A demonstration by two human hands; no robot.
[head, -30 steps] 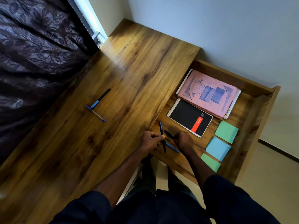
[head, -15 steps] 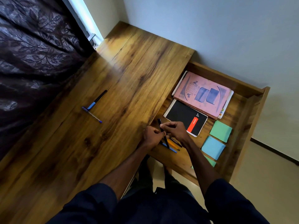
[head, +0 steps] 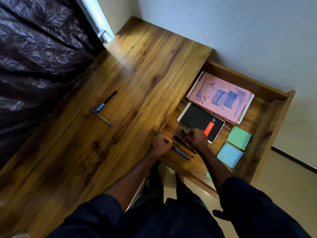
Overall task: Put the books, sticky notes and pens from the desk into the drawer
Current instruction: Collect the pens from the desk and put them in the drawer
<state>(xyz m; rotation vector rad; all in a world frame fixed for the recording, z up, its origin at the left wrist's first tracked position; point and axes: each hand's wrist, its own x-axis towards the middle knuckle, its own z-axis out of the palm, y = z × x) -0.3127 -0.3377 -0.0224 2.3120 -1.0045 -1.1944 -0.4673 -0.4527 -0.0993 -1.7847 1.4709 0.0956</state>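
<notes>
dark blue sleeves (head: 248, 203) frame the nearest part of the view. past them the left hand (head: 162, 145) sits curled in a fist at the desk edge, against the near ends of three pens (head: 184, 150) lying side by side on the drawer floor; i cannot tell whether it grips one. the right hand (head: 197, 137) is curled round a dark pen (head: 184, 133), whose tip pokes out just above that row.

the risk here, as i judge it, is crowding: setting the dark pen down askew could nudge the row and roll the pens apart, or leave it propped on the black notebook (head: 197, 119).

the drawer (head: 274, 126) stands pulled open. it holds the pens, a blue pad of sticky notes (head: 229, 155), a green pad (head: 238, 137) beyond it, and a second green pad's corner (head: 208, 176) mostly hidden by the right arm. further in, the black notebook lies beside a pink book (head: 221, 98).

farthest off, well apart from both hands, two pens (head: 106, 102) lie touching on the desk (head: 145, 69), not yet moved.
</notes>
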